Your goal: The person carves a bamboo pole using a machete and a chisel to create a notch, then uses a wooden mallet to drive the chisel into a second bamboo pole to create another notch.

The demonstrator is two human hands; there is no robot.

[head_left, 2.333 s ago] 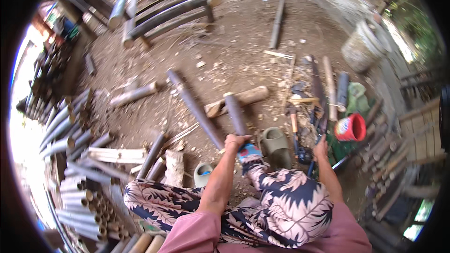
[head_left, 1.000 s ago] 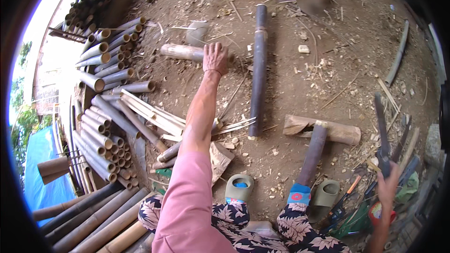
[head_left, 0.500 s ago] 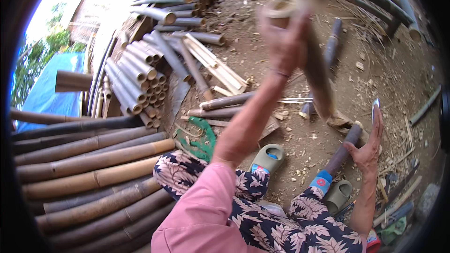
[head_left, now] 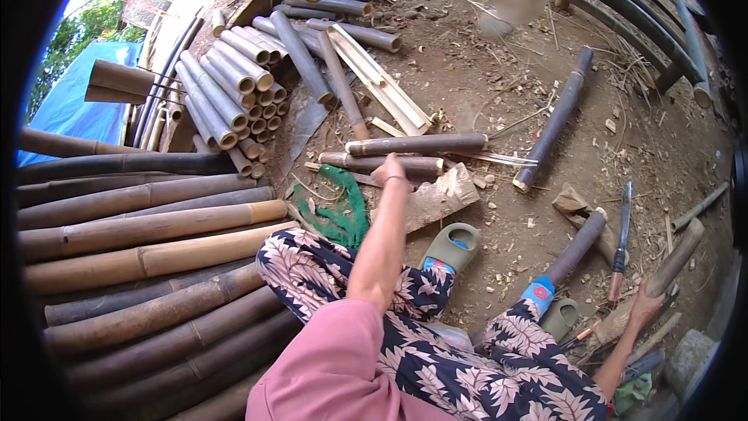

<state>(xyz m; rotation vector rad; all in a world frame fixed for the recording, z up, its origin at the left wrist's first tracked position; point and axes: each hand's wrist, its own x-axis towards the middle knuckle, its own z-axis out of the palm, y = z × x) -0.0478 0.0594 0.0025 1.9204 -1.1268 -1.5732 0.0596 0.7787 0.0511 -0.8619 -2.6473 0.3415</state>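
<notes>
My left hand (head_left: pixel 389 170) is closed over a dark bamboo tube (head_left: pixel 425 166) lying on the ground; its fingertips are partly hidden. Right behind it lies another bamboo tube (head_left: pixel 436 143). A rough wooden block (head_left: pixel 436 201) sits just in front. At the far right, my right hand (head_left: pixel 643 306) grips a thick greyish wooden club (head_left: pixel 676 259) near its lower end. Left of that hand, a machete (head_left: pixel 623 234) lies on the dirt, its wood handle toward me. Between my feet and the machete, a short dark bamboo piece (head_left: pixel 575 245) slants beside a wood chunk (head_left: pixel 573 201).
Long bamboo poles (head_left: pixel 156 253) are stacked at my left. Cut tubes (head_left: pixel 226 101) form a pile beyond, near split white strips (head_left: pixel 382 86). Green netting (head_left: pixel 343 210) lies by my knee. One bamboo pole (head_left: pixel 555 121) rests farther out, before a bamboo rack (head_left: pixel 639 23).
My left hand has come down from a raised bamboo tube to one on the ground. My right hand, open beside the machete before, has moved right and down and now grips the club.
</notes>
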